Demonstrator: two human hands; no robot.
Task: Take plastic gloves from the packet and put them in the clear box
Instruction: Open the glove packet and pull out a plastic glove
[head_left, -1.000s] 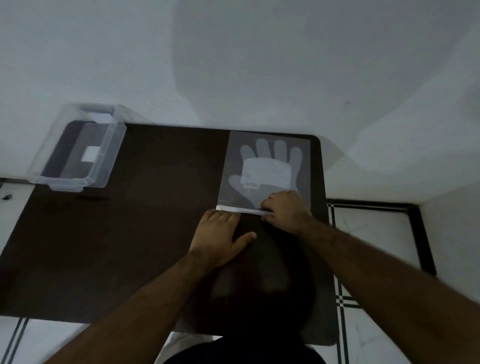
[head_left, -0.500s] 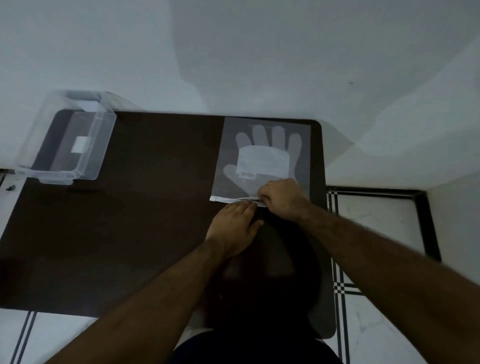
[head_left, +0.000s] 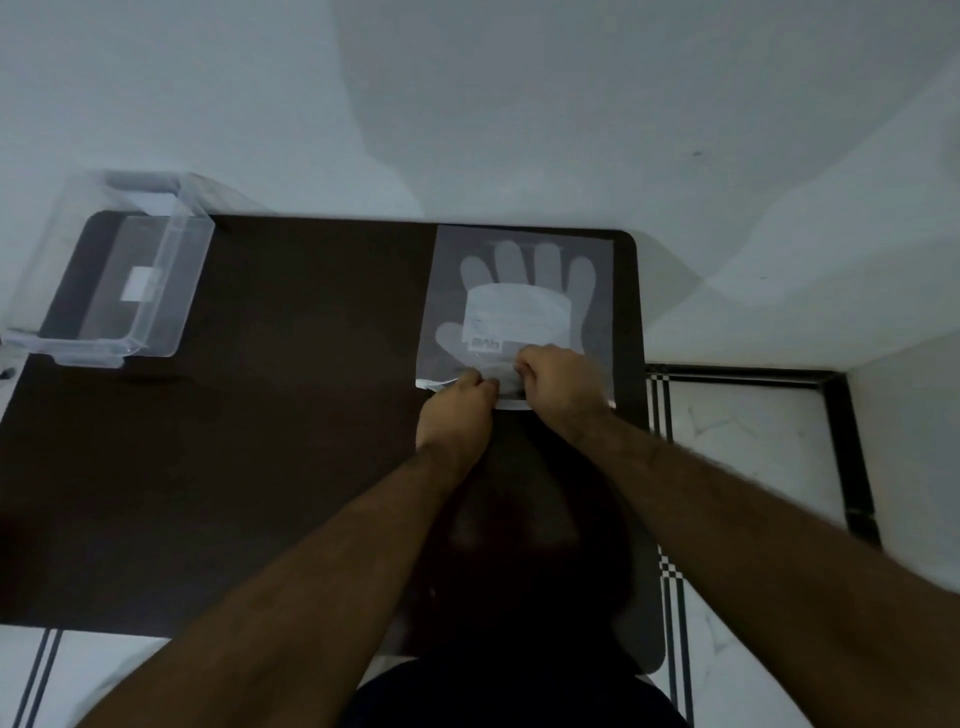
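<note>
A flat packet (head_left: 519, 312) of plastic gloves (head_left: 524, 291) lies at the far right of the dark bench (head_left: 260, 441), the glove shape showing through its clear front. Both hands meet at the packet's near edge: the left hand (head_left: 457, 410) and the right hand (head_left: 558, 387) each pinch that edge, knuckles close together, fingers curled onto the plastic. The clear box (head_left: 111, 280) sits well apart at the far left corner of the bench.
</note>
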